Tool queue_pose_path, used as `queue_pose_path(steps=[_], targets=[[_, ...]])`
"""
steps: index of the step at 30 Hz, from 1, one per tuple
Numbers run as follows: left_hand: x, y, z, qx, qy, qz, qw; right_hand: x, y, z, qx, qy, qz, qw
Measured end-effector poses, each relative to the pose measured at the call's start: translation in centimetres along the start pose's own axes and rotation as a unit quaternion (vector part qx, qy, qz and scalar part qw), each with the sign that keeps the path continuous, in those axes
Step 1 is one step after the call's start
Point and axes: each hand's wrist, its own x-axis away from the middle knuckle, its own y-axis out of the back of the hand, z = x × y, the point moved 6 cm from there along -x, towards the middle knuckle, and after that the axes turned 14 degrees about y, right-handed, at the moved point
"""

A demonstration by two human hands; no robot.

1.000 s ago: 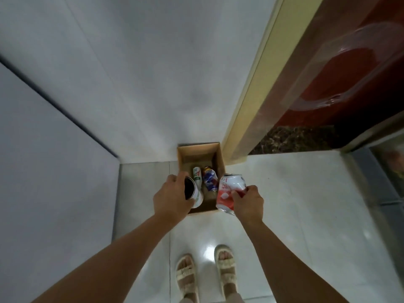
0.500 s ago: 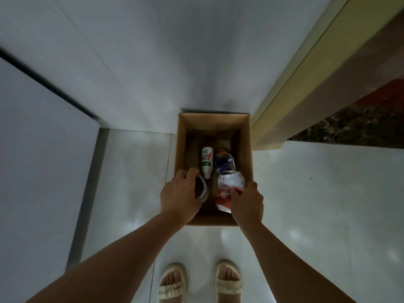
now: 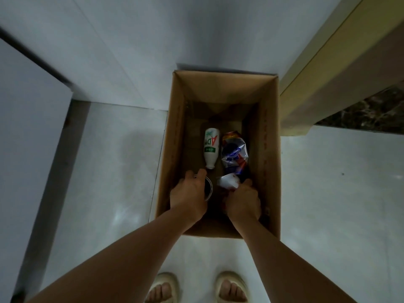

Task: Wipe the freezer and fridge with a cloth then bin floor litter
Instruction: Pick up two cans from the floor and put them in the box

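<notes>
An open cardboard box [image 3: 270, 162] stands on the floor against the white wall. Both my hands are down inside its near end. My left hand [image 3: 189, 195] grips an open tin can [image 3: 208, 189] with a dark inside. My right hand [image 3: 243, 202] grips a crushed red and white drink can [image 3: 228, 181], mostly hidden by my fingers. Further in, on the box bottom, lie a small white bottle [image 3: 211, 148] with green print and a crumpled blue and silver can [image 3: 235, 155].
A white appliance side [image 3: 28, 149] rises on the left. A beige door frame [image 3: 323, 84] stands right of the box, with a dark marble threshold [image 3: 371, 114] behind it. My sandalled feet [image 3: 196, 287] stand on the glossy white floor tiles [image 3: 338, 204].
I have bent closer to the box. Both hands went down from above its rim into its near end, still holding the tin can and the crushed can.
</notes>
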Motion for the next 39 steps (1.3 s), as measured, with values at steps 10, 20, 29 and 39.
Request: queue_pose_path(steps=[10,20,29,39], targets=[[-0.7,-2.0,-0.3,-0.001,0.005,0.026,1.000,-1.1,-1.2,-0.8,-0.057,-0.016,0.038,0.998],[4.6,4.1,-1.3,0.028,0.014,0.011,0.999,4.3,4.2,1.2,-0.060,0.006,0.040,0.997],[14.7,15.5,-1.3,0.060,0.031,0.016,0.998,12.8,15.7,6.5,-0.061,0.083,0.028,0.994],[27.1,29.7,0.0,0.133,0.049,-0.018,0.990,22.3,28.0,15.5,-0.037,0.206,0.039,0.977]])
